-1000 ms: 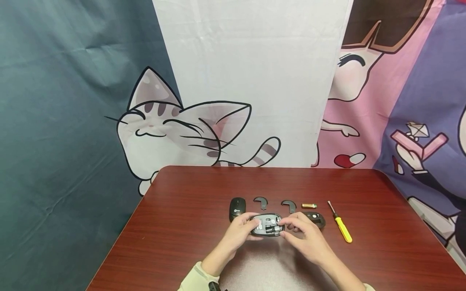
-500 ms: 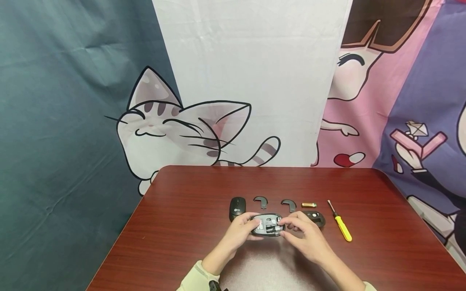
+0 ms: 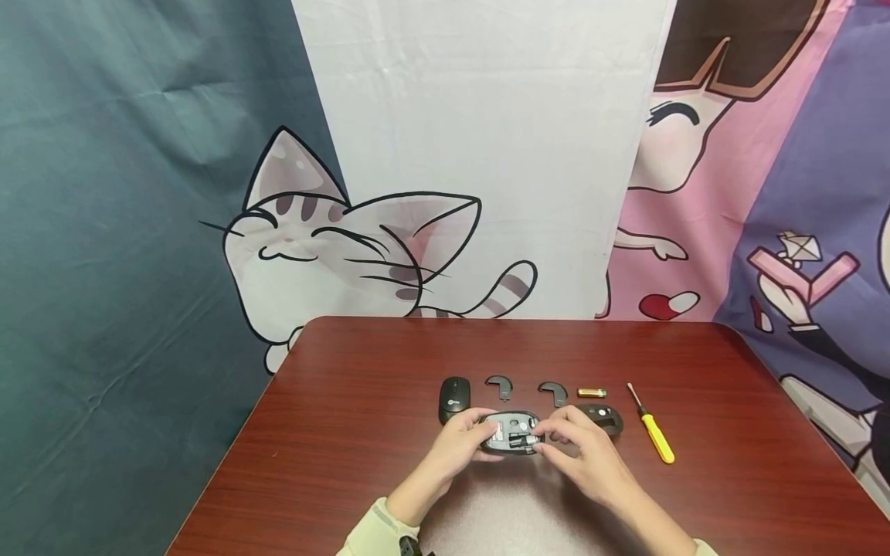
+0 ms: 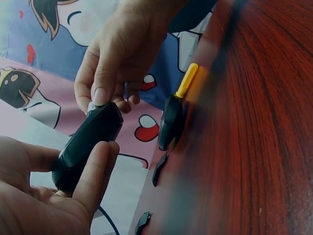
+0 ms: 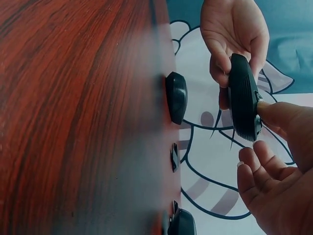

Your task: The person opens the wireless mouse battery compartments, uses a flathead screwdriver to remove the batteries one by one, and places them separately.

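Observation:
In the head view an opened computer mouse [image 3: 499, 437] is held above the table, its grey inside facing up. My left hand [image 3: 457, 444] grips its left end, the thumb on top and fingers underneath. A black and silver battery [image 3: 521, 440] lies in the compartment of the mouse. My right hand [image 3: 584, 446] is at the right end of the mouse, thumb and index finger pinching around the battery's end. In the left wrist view the right thumb [image 4: 101, 96] touches a small pale part at the mouse's tip. The exact grip there is partly hidden.
A black mouse [image 3: 454, 397] stands behind my left hand, and another mouse [image 3: 603, 419] lies behind my right hand. Two curved black covers [image 3: 500, 384], a gold battery [image 3: 592, 392] and a yellow screwdriver [image 3: 653, 431] lie on the reddish table [image 3: 313, 448].
The held mouse has dipped very slightly toward me in the head view. Both hands keep nearly the same place and hold.

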Demonstrator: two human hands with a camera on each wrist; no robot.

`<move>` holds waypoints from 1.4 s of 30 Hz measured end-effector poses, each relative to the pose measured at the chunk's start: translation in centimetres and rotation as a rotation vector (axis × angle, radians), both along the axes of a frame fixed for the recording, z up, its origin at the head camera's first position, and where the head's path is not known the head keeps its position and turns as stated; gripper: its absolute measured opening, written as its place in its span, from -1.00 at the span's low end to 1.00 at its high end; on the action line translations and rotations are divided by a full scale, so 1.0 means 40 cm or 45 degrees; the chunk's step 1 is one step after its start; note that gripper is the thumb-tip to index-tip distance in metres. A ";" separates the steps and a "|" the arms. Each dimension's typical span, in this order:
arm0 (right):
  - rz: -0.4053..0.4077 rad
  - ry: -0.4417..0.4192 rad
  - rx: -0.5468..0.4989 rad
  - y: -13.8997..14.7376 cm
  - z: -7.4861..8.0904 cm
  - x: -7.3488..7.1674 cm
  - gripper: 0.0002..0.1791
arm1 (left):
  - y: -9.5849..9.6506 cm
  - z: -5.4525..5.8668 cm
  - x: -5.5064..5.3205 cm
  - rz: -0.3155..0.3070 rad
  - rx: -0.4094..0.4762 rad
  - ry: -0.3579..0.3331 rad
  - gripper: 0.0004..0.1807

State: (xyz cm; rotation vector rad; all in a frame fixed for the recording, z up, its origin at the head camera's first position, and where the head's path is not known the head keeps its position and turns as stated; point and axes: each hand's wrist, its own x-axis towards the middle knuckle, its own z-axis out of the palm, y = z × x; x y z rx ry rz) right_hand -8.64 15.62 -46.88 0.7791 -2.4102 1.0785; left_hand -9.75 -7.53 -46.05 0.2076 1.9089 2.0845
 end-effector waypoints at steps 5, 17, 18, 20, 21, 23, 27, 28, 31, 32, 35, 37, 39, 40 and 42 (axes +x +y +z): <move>0.015 0.024 -0.017 0.001 -0.006 -0.004 -0.64 | 0.000 -0.002 -0.003 -0.006 0.004 -0.007 -0.62; -0.016 0.011 -0.069 0.007 -0.007 -0.015 -0.64 | -0.001 -0.023 -0.023 0.022 0.016 -0.035 -0.60; -0.022 0.007 -0.067 0.008 -0.006 -0.016 -0.64 | -0.001 -0.024 -0.025 0.023 0.016 -0.037 -0.60; -0.035 -0.001 -0.062 0.010 -0.005 -0.017 -0.64 | -0.001 -0.026 -0.028 0.026 0.016 -0.040 -0.59; -0.041 -0.008 -0.060 0.011 -0.004 -0.017 -0.64 | -0.002 -0.027 -0.029 0.027 0.015 -0.041 -0.59; -0.051 -0.019 -0.059 0.013 -0.003 -0.017 -0.65 | -0.003 -0.028 -0.032 0.030 0.013 -0.042 -0.59; -0.068 -0.019 -0.052 0.018 -0.002 -0.021 -0.66 | -0.003 -0.032 -0.038 0.037 0.015 -0.043 -0.58; -0.073 -0.016 -0.050 0.019 -0.001 -0.022 -0.66 | -0.003 -0.033 -0.040 0.038 0.015 -0.043 -0.58; -0.086 -0.013 -0.051 0.022 0.002 -0.026 -0.66 | -0.002 -0.036 -0.045 0.041 0.023 -0.041 -0.57; -0.089 -0.013 -0.051 0.022 0.003 -0.028 -0.66 | -0.002 -0.037 -0.048 0.043 0.024 -0.043 -0.57; -0.092 -0.004 -0.058 0.025 0.005 -0.034 -0.67 | -0.002 -0.040 -0.052 0.053 0.020 -0.042 -0.57; -0.093 0.003 -0.070 0.027 0.005 -0.040 -0.66 | -0.002 -0.043 -0.056 0.061 0.016 -0.049 -0.57; -0.098 0.007 -0.082 0.030 0.005 -0.046 -0.66 | -0.003 -0.046 -0.059 0.065 0.005 -0.052 -0.57; -0.102 0.007 -0.086 0.031 0.005 -0.050 -0.66 | -0.003 -0.048 -0.060 0.064 -0.002 -0.053 -0.58; -0.114 -0.002 -0.093 0.032 0.005 -0.056 -0.66 | -0.003 -0.052 -0.063 0.056 -0.016 -0.054 -0.60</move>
